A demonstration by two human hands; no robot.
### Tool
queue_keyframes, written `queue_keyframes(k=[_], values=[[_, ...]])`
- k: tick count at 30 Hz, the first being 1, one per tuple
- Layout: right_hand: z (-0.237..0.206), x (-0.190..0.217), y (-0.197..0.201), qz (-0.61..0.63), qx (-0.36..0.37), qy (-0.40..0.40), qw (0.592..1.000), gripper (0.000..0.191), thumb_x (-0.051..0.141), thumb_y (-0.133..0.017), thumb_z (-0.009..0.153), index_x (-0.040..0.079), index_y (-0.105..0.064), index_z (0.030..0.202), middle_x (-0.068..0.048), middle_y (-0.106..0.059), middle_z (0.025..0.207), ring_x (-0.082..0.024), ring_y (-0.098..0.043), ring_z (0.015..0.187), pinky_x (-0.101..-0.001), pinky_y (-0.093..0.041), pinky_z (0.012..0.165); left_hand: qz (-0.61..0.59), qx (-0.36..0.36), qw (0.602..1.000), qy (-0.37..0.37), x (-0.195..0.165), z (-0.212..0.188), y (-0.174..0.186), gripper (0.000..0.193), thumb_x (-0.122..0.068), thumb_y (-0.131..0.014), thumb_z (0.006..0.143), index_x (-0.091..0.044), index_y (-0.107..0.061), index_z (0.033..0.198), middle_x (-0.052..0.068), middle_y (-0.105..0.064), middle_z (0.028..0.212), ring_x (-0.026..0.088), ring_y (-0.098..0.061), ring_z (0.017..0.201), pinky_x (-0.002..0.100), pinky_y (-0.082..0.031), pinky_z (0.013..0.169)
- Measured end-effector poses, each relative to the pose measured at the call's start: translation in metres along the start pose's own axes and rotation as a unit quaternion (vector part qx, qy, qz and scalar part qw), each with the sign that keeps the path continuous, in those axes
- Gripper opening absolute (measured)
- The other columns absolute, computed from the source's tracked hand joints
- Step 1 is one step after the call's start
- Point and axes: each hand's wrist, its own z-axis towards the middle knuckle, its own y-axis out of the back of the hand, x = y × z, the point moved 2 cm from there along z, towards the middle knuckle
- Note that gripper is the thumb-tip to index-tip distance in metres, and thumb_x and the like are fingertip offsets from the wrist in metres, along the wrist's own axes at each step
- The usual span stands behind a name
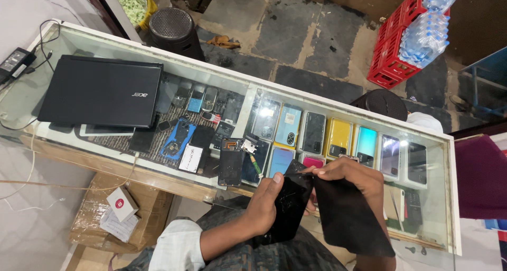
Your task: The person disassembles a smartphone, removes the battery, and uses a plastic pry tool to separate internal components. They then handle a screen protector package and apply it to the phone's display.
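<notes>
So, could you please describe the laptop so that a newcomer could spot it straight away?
Start at the long glass counter full of phones. At its left end lies a closed black laptop, flat on the glass. It is far larger than any phone nearby, with a power adapter beside it.

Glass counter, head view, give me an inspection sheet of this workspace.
Surface: glass display counter, phones shelved beneath.
Job's things: black phone panel in left hand; dark sheet pinched by right hand fingers.
Clutter: closed black laptop, opened phone parts, cardboard box below.
Hands: both gripping.
Cables: charger brick with cord at left.
Surroundings: stone floor, red crate, bottled water, black stool.
</notes>
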Motion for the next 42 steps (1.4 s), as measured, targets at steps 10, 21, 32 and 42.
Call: queue_keyframes(k=[10,21,32,42], values=[[0.002,-0.044,0.022,-0.020,0.029,0.025,0.999,0.018,-0.013,-0.078,0.077,-0.001,-0.075,0.090,-0.009,-0.073,0.083,-0.013,-0.070,0.075,-0.0244,-0.054,0.063,-0.013,0.015,1.000,-0.010,-0.026,0.000,-0.014,0.088,-0.066,-0.022,0.104,0.006,-0.064,0.130,0.015,-0.074,0.102,0.021,-0.072,0.089,0.033,-0.060,0.083],[0.005,-0.035,0.027,-0.047,0.090,0.101,0.990,0.019,-0.006,-0.074,0.076,0.001,-0.075,0.094,-0.007,-0.074,0.083,-0.012,-0.072,0.072,-0.0238,-0.054,0.063,-0.006,0.018,1.000,-0.017,-0.018,0.000,-0.016,0.090,-0.066,-0.019,0.106,0.009,-0.067,0.124,0.015,-0.074,0.097,0.022,-0.072,0.088,0.034,-0.060,0.084],[0.010,-0.063,0.021,-0.032,0.081,0.106,0.991,0.014,-0.009,-0.077,0.078,0.001,-0.074,0.087,-0.007,-0.073,0.080,-0.013,-0.071,0.071,-0.0240,-0.054,0.062,0.007,0.011,0.999,-0.032,-0.017,-0.002,-0.014,0.093,-0.064,-0.014,0.108,0.010,-0.070,0.117,0.016,-0.073,0.089,0.022,-0.073,0.086,0.033,-0.061,0.082],[0.017,-0.062,0.011,0.058,0.121,0.088,0.987,0.011,-0.010,-0.076,0.083,0.000,-0.072,0.087,-0.008,-0.072,0.084,-0.015,-0.074,0.076,-0.0252,-0.062,0.070,-0.060,-0.031,0.998,0.009,0.006,-0.007,0.000,0.084,-0.057,-0.019,0.108,0.011,-0.064,0.126,0.022,-0.074,0.108,0.027,-0.075,0.089,0.037,-0.062,0.084]])
